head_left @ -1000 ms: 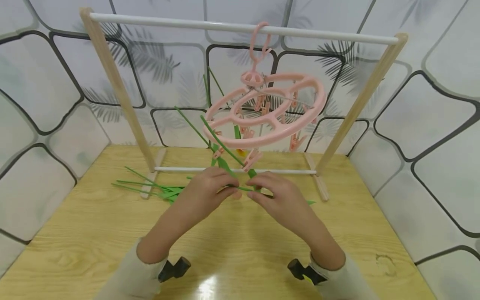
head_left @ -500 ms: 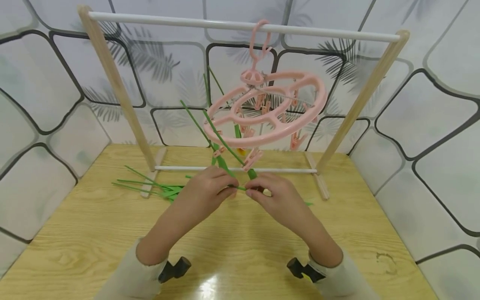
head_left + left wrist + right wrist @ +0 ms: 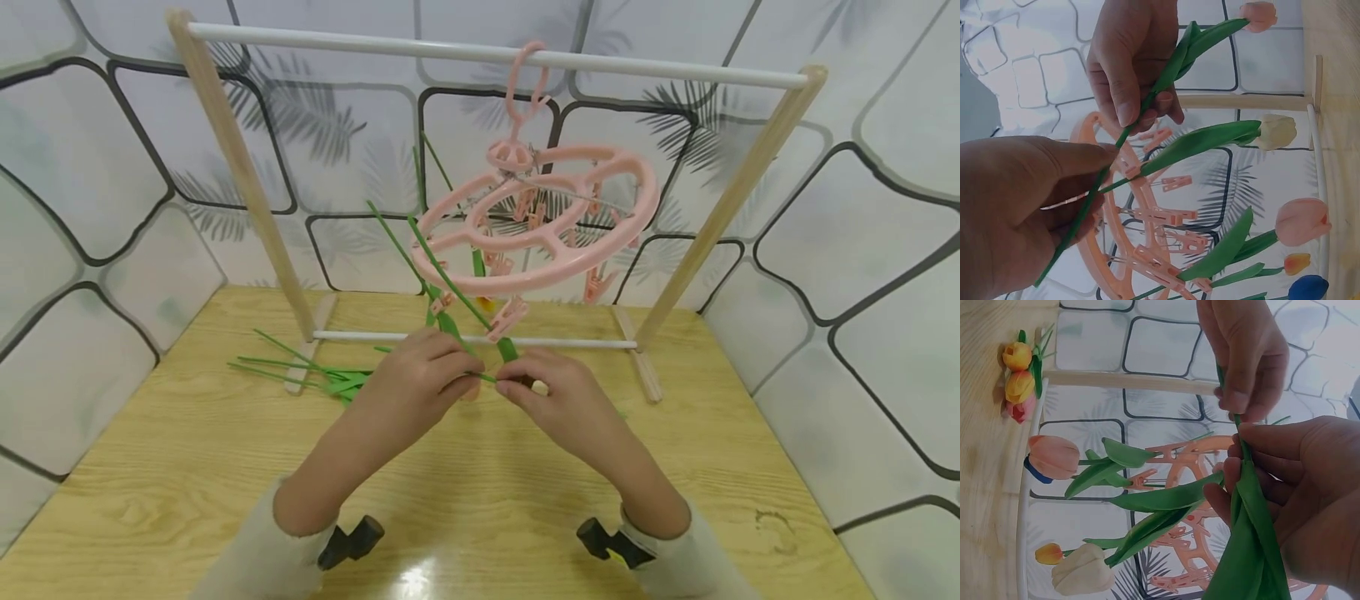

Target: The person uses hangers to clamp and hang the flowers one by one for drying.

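Between my two hands runs the green stem [image 3: 1079, 215] of a tulip with a pink bloom [image 3: 1259, 17]. My left hand [image 3: 423, 371] pinches the stem near its bare end with thumb and fingers. My right hand [image 3: 551, 383] holds it just below the leaves [image 3: 1250, 537]. Close behind the hands, a pink oval clip hanger [image 3: 540, 271] hangs from a rod, with tulips clipped bloom-down. They include a white tulip [image 3: 1277, 131], a pink tulip [image 3: 1302, 222], a small orange one [image 3: 1297, 262] and a blue one [image 3: 1308, 287].
The white top rod [image 3: 360, 42] spans a wooden-legged rack, whose lower bar [image 3: 360, 336] lies behind the hands. Loose tulips with green stems [image 3: 300, 365] lie on the table [image 3: 480, 517] at the left, including a yellow bloom [image 3: 1017, 356]. Patterned panels surround the table.
The hands stay almost in place, still holding the stem. Two stem tops at the hanger's left side have shifted slightly up and right. The green leaf tip beyond the right hand shows less.
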`<state>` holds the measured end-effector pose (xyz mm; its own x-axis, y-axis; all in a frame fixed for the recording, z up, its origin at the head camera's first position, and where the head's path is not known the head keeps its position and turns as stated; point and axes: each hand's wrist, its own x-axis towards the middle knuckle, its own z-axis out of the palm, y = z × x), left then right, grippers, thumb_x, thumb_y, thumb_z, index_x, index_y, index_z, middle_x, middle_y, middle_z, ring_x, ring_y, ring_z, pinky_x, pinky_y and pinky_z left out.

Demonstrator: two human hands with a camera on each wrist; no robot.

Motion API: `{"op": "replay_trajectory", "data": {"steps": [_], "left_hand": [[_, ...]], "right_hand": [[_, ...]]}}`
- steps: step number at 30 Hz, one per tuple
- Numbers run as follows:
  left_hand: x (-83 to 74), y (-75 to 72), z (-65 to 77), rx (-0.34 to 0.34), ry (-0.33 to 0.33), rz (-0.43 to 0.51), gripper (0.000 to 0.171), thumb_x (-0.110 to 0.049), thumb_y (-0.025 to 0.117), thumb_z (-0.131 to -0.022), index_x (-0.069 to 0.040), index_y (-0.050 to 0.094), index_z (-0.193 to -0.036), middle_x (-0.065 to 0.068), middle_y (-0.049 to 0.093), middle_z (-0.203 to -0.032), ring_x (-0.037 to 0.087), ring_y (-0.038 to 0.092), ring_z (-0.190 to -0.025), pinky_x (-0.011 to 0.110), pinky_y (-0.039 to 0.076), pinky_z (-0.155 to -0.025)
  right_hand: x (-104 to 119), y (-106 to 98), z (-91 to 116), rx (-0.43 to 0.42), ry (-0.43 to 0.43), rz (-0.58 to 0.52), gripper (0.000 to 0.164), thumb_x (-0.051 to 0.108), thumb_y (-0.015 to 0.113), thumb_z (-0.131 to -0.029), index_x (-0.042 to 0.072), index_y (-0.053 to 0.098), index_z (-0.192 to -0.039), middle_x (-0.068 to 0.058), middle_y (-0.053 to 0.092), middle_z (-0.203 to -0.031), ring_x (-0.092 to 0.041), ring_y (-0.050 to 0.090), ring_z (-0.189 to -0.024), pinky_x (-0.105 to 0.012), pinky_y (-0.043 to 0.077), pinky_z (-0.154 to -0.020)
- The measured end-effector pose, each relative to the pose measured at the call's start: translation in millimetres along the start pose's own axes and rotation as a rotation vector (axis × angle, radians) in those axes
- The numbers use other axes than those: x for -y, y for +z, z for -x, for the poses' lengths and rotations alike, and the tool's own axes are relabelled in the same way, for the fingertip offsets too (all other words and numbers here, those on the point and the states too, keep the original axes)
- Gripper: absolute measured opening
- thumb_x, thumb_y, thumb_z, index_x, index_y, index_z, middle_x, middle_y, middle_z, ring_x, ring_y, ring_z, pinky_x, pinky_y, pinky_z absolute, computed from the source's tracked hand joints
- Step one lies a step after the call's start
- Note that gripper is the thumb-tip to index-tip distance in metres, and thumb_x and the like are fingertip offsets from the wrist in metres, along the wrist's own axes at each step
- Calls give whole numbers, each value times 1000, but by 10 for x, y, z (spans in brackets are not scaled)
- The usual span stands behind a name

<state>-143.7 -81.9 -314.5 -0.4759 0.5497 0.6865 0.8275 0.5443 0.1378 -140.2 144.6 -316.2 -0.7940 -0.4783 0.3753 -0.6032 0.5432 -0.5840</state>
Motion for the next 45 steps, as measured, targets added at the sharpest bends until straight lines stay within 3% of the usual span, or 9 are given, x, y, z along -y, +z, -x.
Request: {"op": "replay_trajectory", "data": {"steps": [5, 10, 16, 18, 20, 26, 29, 36, 45], "left_hand": [[-92, -80, -31, -168, 106, 127, 14, -13, 74, -93, -9, 74, -106, 2, 70, -106, 20, 62, -99, 30, 51, -86], [-214, -152, -95, -378, 238, 230, 15, -16, 65, -100, -3, 74, -103, 5, 70, -99, 21, 62, -90, 30, 50, -81], [-240, -97, -114, -559, 247, 339, 14, -11, 67, -98, 3, 70, -95, 10, 66, -89, 22, 61, -81, 28, 52, -75], [-223, -33, -86, -544, 183, 394, 17, -14, 66, -99, 2, 70, -96, 10, 67, -89, 20, 61, -81, 26, 52, -74], [-200, 42, -48, -477, 85, 454, 17, -17, 66, -99, 0, 71, -100, 9, 69, -92, 19, 63, -83, 26, 53, -75], [-175, 243, 37, -104, -265, 680, 20, -14, 69, -97, -11, 70, -117, 2, 70, -115, 15, 65, -108, 32, 56, -91], [-194, 296, 42, -9, -391, 802, 19, -16, 68, -98, -12, 71, -117, 0, 70, -119, 15, 64, -114, 35, 56, -96], [-233, 341, 51, -21, -506, 987, 19, -17, 69, -97, -12, 72, -115, 3, 73, -113, 18, 70, -106, 37, 58, -93], [-256, 360, 50, -57, -565, 1009, 16, -13, 72, -95, -10, 71, -111, 6, 73, -110, 19, 71, -102, 36, 59, -90]], "right_hand": [[13, -67, 41, 1, 40, -142, 10, 17, 69, -97, 19, 75, -105, 8, 70, -103, -7, 65, -84, -27, 57, -75], [36, -147, 74, -19, 73, -218, 11, 17, 68, -98, 18, 74, -107, 7, 71, -103, -9, 68, -92, -29, 58, -83], [98, -211, 105, -91, 75, -246, 17, 14, 68, -98, 10, 74, -113, -4, 74, -104, -9, 70, -94, -29, 59, -84], [109, -225, 113, -119, 55, -257, 19, 11, 67, -98, 7, 74, -115, -7, 75, -106, -10, 70, -95, -29, 59, -84], [114, -237, 119, -141, 27, -267, 20, 8, 67, -98, 7, 74, -116, -7, 75, -107, -11, 70, -97, -28, 59, -86], [109, -251, 113, -173, -32, -332, 19, 1, 66, -97, 4, 73, -114, -8, 76, -104, -13, 71, -98, -28, 57, -91], [98, -241, 108, -182, -37, -350, 17, -2, 67, -95, -2, 72, -111, -11, 75, -102, -11, 71, -97, -28, 58, -90], [77, -184, 95, -213, -54, -377, 13, 0, 68, -95, -4, 70, -106, -10, 73, -99, -15, 70, -92, -28, 60, -82], [80, -83, 79, -277, -31, -385, 12, -3, 70, -92, 0, 72, -103, -10, 73, -98, -12, 70, -93, -26, 59, -83]]}}
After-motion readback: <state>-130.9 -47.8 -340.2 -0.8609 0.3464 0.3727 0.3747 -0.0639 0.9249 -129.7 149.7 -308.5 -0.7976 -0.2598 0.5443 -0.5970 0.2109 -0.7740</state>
